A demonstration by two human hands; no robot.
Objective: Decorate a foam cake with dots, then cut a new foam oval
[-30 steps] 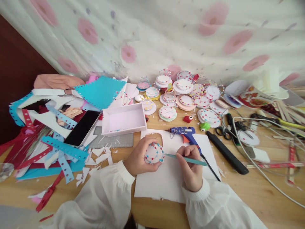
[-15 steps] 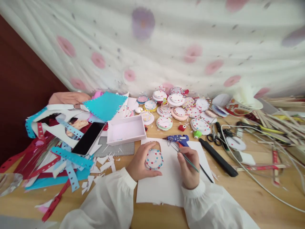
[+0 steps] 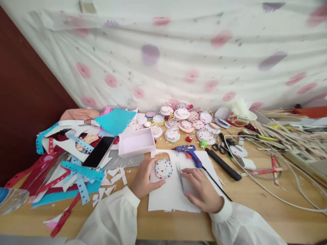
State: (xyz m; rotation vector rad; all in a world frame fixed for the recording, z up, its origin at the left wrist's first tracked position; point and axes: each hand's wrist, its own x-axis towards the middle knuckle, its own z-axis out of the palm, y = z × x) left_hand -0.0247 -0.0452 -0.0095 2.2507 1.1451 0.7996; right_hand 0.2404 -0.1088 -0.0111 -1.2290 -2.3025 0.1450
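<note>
My left hand [image 3: 143, 178] curls round a small round white paper disc [image 3: 164, 168] dotted red and blue, holding it on a white sheet of paper [image 3: 171, 194]. My right hand [image 3: 203, 190] lies flat on the same sheet, fingers stretched out. A thin teal pen [image 3: 179, 175] lies on the paper by its fingertips, no longer gripped. A blue glue gun [image 3: 190, 153] rests just beyond both hands.
Many similar decorated discs [image 3: 182, 119] crowd the back of the wooden table. A pink open box [image 3: 136, 143], a black phone [image 3: 98, 152] and punched paper strips [image 3: 76, 170] lie left. Scissors [image 3: 219, 144], a black bar [image 3: 223, 164], cables and wooden sticks [image 3: 288, 136] lie right.
My right hand let go of the teal pen and flattened on the paper. The view tilted up, showing more curtain. My left hand stayed on the disc.
</note>
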